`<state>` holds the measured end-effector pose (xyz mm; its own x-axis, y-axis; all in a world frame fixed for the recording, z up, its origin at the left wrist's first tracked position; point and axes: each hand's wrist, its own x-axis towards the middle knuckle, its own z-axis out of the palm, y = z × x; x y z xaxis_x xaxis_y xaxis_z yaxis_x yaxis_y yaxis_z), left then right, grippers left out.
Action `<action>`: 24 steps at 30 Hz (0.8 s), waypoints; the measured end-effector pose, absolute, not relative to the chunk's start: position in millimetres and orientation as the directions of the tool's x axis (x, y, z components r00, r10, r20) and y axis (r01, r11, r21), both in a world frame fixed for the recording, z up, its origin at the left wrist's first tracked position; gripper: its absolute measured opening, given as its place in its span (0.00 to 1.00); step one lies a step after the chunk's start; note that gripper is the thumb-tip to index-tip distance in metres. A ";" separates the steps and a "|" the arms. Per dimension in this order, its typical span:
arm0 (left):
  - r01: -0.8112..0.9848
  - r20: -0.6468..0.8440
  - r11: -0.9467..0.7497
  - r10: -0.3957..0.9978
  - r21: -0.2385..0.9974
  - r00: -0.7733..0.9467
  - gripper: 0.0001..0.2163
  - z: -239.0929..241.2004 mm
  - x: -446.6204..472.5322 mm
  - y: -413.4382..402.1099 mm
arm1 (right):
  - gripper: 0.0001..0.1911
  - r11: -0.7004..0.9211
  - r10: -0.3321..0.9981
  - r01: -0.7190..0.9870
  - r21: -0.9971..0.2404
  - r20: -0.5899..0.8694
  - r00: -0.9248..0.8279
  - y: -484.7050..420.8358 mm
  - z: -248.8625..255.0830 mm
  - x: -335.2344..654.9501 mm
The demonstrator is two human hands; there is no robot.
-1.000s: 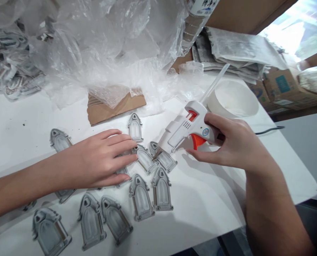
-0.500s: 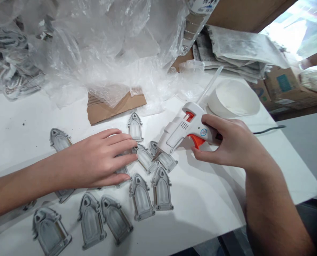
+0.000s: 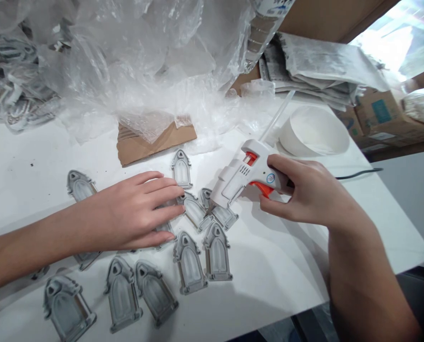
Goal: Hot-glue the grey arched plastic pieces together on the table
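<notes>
as the right hand (image 3: 313, 190) grips a glue gun (image 3: 245, 173), a bowl (image 3: 313, 132) sits beyond.

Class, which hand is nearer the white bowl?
Right. The right hand sits just in front of the white bowl; the left hand lies much farther off, to the bowl's left.

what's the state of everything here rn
gray arched cutouts, lying flat, scattered, some overlapping
left hand, flat, resting on cutouts
right hand, closed on the gun handle
white plastic glue gun with orange trigger, tilted nozzle-down over cutouts, tip contact unclear
clear glue stick, loaded, poking out the back
white round bowl, upright
crumpled clear plastic film, heaped
flat brown cardboard piece, partly under film
</notes>
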<state>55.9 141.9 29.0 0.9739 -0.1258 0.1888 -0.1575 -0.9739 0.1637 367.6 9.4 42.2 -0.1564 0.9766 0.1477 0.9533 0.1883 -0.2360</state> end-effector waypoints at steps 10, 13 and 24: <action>-0.157 0.182 -0.972 -0.125 0.173 0.975 0.15 29.4 55.8 141.8 | 0.14 0.193 0.973 0.961 -0.197 0.165 -0.162 8.7 42.2 366.3; -0.156 0.183 -0.972 -0.123 0.175 0.975 0.15 29.0 55.5 141.4 | 0.13 0.204 0.969 0.961 -0.186 0.178 -0.172 8.9 41.8 365.7; -0.153 0.183 -0.972 -0.121 0.176 0.976 0.16 28.6 55.1 141.8 | 0.14 0.213 0.966 0.963 -0.164 0.184 -0.182 7.6 39.1 365.8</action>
<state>55.1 141.8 28.6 0.9757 -0.1209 0.1828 -0.1535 -0.9724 0.1758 365.8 7.6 39.1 -0.1822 0.9659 0.1838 0.9633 0.2129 -0.1637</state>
